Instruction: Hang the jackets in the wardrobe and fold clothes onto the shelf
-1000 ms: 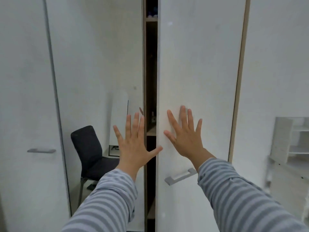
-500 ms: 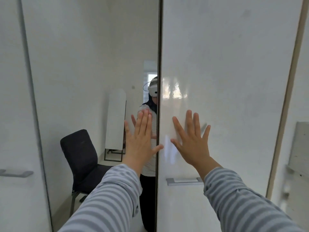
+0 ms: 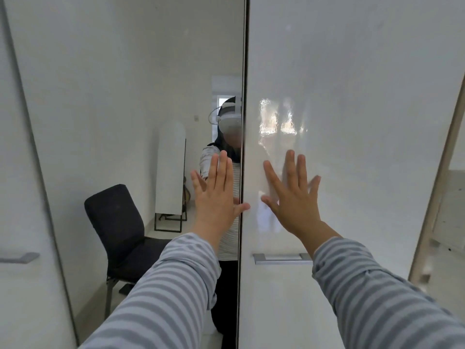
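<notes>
Two wardrobe doors fill the view and meet at a thin seam. The left door is a mirror (image 3: 125,96); the right door (image 3: 352,96) is glossy white with a metal handle (image 3: 279,258) low on it. My left hand (image 3: 216,197) presses flat on the mirror door beside the seam, fingers straight. My right hand (image 3: 292,195) presses flat on the white door, fingers spread. No jackets or clothes are in view; the wardrobe's inside is hidden.
The mirror reflects a dark chair (image 3: 118,227), a white arched panel on a black frame (image 3: 171,172), and a person in a headset. Another white door with a handle (image 3: 20,257) stands at far left. A white shelf unit (image 3: 450,210) shows at far right.
The gap between the two doors, which showed dark shelves a second ago, has closed under both flat hands. The view has moved closer to the doors.
</notes>
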`<state>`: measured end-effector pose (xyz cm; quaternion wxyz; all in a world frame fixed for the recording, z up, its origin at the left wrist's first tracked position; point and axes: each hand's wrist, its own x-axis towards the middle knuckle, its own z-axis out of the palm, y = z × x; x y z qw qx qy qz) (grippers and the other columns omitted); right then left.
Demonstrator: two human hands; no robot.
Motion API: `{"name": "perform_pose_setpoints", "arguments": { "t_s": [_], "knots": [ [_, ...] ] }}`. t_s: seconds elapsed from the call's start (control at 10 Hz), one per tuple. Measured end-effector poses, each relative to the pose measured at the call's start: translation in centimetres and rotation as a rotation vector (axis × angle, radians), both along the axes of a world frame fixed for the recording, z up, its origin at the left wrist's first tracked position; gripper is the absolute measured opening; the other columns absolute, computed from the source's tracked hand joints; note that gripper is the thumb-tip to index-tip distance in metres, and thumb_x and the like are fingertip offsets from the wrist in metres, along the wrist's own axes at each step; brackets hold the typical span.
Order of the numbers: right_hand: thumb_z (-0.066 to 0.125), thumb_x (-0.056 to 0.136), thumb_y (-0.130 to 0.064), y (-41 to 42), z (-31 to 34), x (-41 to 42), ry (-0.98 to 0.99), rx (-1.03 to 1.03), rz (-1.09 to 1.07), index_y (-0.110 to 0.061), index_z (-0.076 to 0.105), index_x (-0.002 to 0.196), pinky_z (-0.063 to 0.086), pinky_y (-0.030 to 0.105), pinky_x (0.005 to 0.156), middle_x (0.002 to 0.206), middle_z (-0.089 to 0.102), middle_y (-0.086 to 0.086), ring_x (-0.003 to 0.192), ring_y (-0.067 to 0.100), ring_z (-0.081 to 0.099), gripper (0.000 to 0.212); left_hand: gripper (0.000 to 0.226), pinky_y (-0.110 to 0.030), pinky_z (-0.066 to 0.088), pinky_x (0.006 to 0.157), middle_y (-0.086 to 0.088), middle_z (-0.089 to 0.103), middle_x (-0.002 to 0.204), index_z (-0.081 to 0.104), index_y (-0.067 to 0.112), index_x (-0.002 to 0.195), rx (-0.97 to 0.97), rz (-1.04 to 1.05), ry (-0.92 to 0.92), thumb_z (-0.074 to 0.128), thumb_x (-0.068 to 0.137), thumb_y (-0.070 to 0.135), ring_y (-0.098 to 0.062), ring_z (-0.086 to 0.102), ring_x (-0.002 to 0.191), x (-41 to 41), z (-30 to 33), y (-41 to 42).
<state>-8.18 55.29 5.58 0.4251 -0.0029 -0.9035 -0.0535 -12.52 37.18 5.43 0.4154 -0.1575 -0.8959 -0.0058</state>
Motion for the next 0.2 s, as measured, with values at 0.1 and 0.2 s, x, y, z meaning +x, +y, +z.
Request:
{"name": "perform_pose_setpoints", "arguments": {
  "t_s": [0.1, 0.2],
  "knots": [
    [0.048, 0.094, -0.048, 0.1, 0.7, 1.4, -0.001, -0.023, 0.068, -0.041, -0.008, 0.149, 0.011, 0.065, 0.111, 0.159, -0.018, 0.008, 0.146, 0.029, -0.018, 0.079, 0.112, -0.062, -0.007, 0.112, -0.009, -0.023, 0.158, -0.016, 0.007, 0.150, 0.017, -0.002, -0.008, 0.043, 0.081, 0.073, -0.025, -0.021, 0.146, 1.4, 0.7, 0.0],
    [0.038, 0.095, -0.046, 0.3, -0.5, 4.3, -0.023, -0.049, 0.144, -0.042, -0.011, 0.149, 0.001, 0.059, 0.114, 0.160, -0.018, 0.004, 0.147, 0.024, -0.016, 0.072, 0.101, -0.060, -0.004, 0.113, -0.008, -0.011, 0.161, -0.005, 0.007, 0.152, 0.071, -0.034, 0.084, 0.035, 0.082, 0.068, -0.022, -0.011, 0.149, 3.6, -0.7, 0.0]
  ]
}}
